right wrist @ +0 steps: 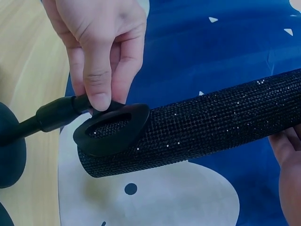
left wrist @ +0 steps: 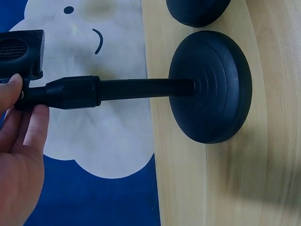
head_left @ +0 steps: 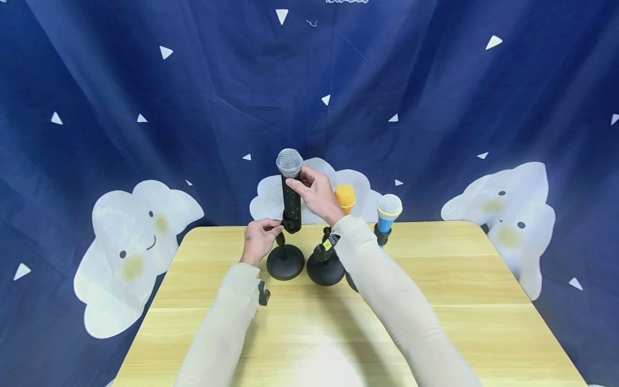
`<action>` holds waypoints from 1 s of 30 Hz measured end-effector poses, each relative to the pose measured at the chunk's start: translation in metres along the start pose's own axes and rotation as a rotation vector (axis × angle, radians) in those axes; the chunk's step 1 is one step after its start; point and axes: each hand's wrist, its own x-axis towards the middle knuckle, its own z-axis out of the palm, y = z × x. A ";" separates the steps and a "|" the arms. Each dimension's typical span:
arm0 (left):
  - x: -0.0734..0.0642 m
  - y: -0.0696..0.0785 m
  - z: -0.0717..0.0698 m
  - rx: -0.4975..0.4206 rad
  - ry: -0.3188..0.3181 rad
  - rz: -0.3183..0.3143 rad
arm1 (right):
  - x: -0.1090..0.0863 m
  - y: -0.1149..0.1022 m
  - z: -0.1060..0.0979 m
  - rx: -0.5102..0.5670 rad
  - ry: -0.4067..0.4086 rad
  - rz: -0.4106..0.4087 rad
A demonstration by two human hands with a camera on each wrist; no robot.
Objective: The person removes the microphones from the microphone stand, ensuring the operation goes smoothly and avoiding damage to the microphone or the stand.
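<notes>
A black glitter-covered microphone [head_left: 292, 196] with a silver mesh head stands nearly upright, its lower end inside the black clip [right wrist: 113, 132] of a desk stand. My right hand [head_left: 319, 196] grips the microphone just under its head, thumb in front. The left hand [head_left: 258, 240] pinches the stand's joint under the clip between thumb and fingers. In the left wrist view a short pole [left wrist: 136, 89] runs from that joint to the round black base [left wrist: 211, 89] on the table. The right wrist view shows the microphone's bottom end protruding past the clip ring.
Right of this stand, a second round base [head_left: 325, 271] sits close by, with a yellow microphone [head_left: 345, 196] behind my right wrist. Farther right a blue microphone [head_left: 386, 221] leans in its holder. A blue curtain [head_left: 309, 80] hangs behind the wooden table [head_left: 464, 301].
</notes>
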 end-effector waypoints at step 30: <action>-0.003 0.003 0.001 0.009 -0.002 -0.006 | 0.009 -0.007 -0.010 -0.081 -0.086 -0.026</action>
